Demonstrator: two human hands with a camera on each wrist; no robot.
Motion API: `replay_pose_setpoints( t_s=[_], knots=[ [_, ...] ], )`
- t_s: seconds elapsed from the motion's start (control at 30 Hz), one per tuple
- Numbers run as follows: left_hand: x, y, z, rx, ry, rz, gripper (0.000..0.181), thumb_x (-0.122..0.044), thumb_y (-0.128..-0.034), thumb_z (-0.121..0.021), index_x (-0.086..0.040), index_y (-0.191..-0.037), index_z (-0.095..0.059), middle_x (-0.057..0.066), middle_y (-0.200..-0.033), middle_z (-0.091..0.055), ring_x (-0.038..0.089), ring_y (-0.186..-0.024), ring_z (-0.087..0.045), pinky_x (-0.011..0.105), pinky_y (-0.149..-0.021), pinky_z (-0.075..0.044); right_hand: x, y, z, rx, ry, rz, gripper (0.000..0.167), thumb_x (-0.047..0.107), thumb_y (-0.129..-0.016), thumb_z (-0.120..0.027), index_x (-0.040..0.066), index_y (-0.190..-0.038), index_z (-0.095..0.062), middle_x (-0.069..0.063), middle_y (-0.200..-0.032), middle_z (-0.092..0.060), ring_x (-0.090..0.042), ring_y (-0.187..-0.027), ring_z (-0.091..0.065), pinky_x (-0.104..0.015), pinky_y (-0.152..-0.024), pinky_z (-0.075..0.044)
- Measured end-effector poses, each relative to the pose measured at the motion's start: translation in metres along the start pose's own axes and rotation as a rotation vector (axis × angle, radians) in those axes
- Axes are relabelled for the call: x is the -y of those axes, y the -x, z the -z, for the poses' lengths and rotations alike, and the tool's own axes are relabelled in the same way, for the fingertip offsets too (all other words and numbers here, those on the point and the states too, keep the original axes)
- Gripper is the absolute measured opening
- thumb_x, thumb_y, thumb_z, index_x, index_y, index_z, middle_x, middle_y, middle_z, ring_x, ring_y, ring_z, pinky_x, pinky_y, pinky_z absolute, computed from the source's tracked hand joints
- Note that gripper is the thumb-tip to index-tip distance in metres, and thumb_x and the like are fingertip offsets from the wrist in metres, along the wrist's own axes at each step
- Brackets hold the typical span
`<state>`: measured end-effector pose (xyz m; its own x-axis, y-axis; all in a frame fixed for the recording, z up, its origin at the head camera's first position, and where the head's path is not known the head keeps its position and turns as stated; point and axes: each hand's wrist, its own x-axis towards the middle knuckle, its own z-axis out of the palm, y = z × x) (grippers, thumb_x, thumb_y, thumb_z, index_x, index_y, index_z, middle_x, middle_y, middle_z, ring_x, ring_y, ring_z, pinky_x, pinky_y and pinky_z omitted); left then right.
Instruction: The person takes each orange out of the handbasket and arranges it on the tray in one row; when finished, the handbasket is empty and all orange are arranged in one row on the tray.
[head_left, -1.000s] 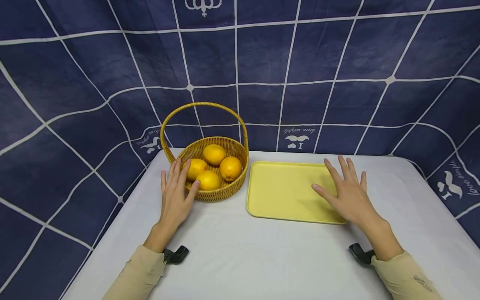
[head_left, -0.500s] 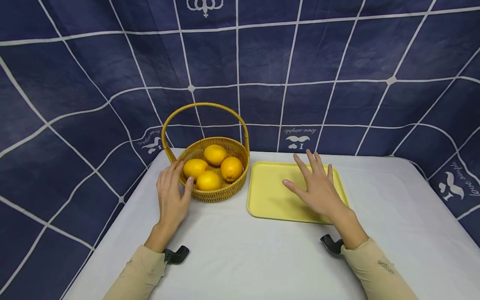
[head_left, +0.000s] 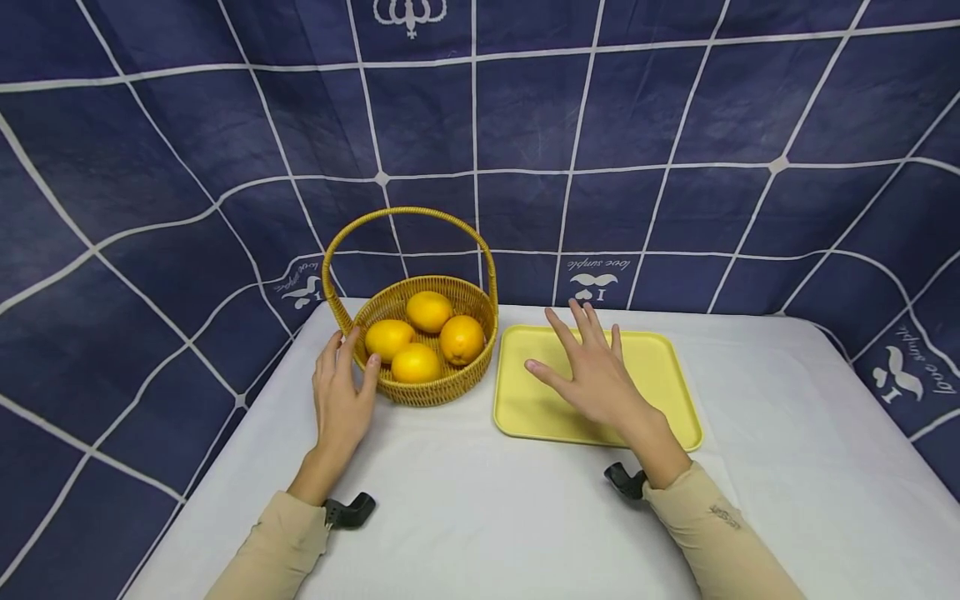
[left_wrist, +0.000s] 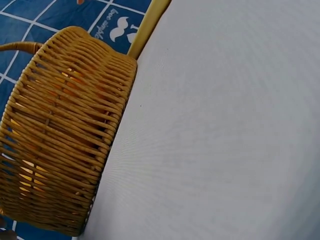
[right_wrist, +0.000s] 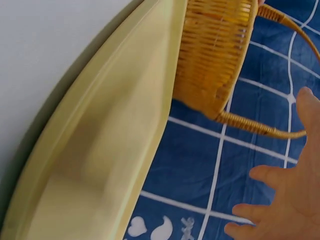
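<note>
A round wicker basket with a tall hooped handle stands at the back left of the table, holding several yellow-orange citrus fruits. My left hand is at its left front side, fingers loosely bent near the rim; whether they touch it I cannot tell. The left wrist view shows the woven basket wall close up. Over the yellow rectangular tray, just right of the basket, my right hand hovers with spread fingers and holds nothing. That hand also shows at the right wrist view's edge.
A white cloth covers the table. Behind and along both sides hangs a dark blue curtain with white grid lines. Each wrist carries a black camera mount, the left mount and the right mount. The basket's handle rises well above its rim.
My right hand has moved left across the tray towards the basket, fingers still spread. The left hand has drawn back slightly from over the fruits to the basket's left side. Basket and tray stay put.
</note>
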<state>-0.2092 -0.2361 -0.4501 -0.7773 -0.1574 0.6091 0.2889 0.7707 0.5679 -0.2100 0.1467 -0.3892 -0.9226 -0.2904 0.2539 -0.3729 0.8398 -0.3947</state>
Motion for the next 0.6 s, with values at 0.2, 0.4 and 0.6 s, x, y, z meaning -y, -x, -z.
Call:
replay_pose_setpoints(
  t_s=[0.2, 0.4, 0.6],
  knots=[
    [0.008, 0.000, -0.002, 0.117, 0.053, 0.102, 0.061, -0.039, -0.1099, -0.054, -0.011, -0.162, -0.041, 0.023, -0.170, -0.031, 0.045, -0.158, -0.026, 0.065, -0.128, -0.018, 0.018, -0.008, -0.005, 0.016, -0.004, 0.038, 0.088, 0.074, -0.099, -0.051, 0.031, -0.169, -0.022, -0.012, -0.178, -0.006, -0.033, -0.165, 0.002, -0.076, -0.125, 0.000],
    [0.015, 0.000, -0.004, 0.157, 0.082, 0.151, 0.062, -0.043, -0.1112, -0.050, -0.013, -0.165, -0.037, 0.018, -0.170, -0.033, 0.041, -0.158, -0.028, 0.060, -0.130, -0.020, 0.035, -0.016, -0.011, 0.045, -0.022, 0.072, 0.086, 0.074, -0.100, -0.049, 0.029, -0.169, -0.024, -0.012, -0.178, -0.008, -0.032, -0.165, -0.002, -0.075, -0.126, -0.003],
    [0.017, 0.001, -0.006, 0.183, 0.145, 0.190, 0.061, -0.043, -0.1120, -0.048, -0.021, -0.167, -0.033, 0.012, -0.171, -0.033, 0.040, -0.158, -0.030, 0.062, -0.128, -0.024, 0.057, -0.025, -0.014, 0.059, -0.062, 0.115, 0.086, 0.073, -0.100, -0.049, 0.027, -0.169, -0.027, -0.013, -0.177, -0.014, -0.033, -0.165, -0.008, -0.073, -0.127, -0.006]
  ],
)
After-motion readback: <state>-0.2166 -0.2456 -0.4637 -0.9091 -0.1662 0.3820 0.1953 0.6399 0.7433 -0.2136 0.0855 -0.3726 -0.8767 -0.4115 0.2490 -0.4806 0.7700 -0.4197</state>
